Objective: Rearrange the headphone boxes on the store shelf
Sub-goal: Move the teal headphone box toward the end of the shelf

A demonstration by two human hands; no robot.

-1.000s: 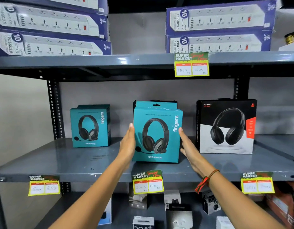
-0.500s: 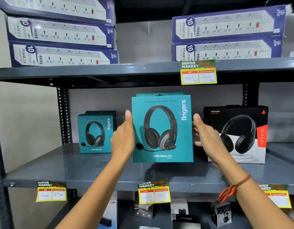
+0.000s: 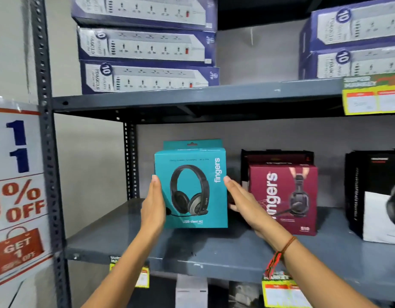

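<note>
A teal headphone box point(image 3: 192, 190) stands upright at the left end of the grey middle shelf point(image 3: 214, 252). My left hand point(image 3: 153, 205) presses flat on its left side and my right hand point(image 3: 243, 203) on its right side, so the box is held between my palms. Whether its base touches the shelf I cannot tell. Directly behind it the top of a second teal box point(image 3: 192, 144) peeks out. To the right a maroon headphone box point(image 3: 285, 196) stands in front of a dark box point(image 3: 276, 155). A black-and-white headphone box point(image 3: 378, 196) is at the far right.
Blue power-strip boxes point(image 3: 145, 47) are stacked on the upper shelf, with more of them point(image 3: 354, 38) at the right. The shelf's perforated upright point(image 3: 47, 152) and a discount poster point(image 3: 16, 192) are at the left. Yellow price tags point(image 3: 372, 96) hang on the shelf edges. Small boxes sit below.
I have carried the teal box from the middle of the shelf leftward to in front of the other teal box. The view has swung left, and a maroon box now shows.
</note>
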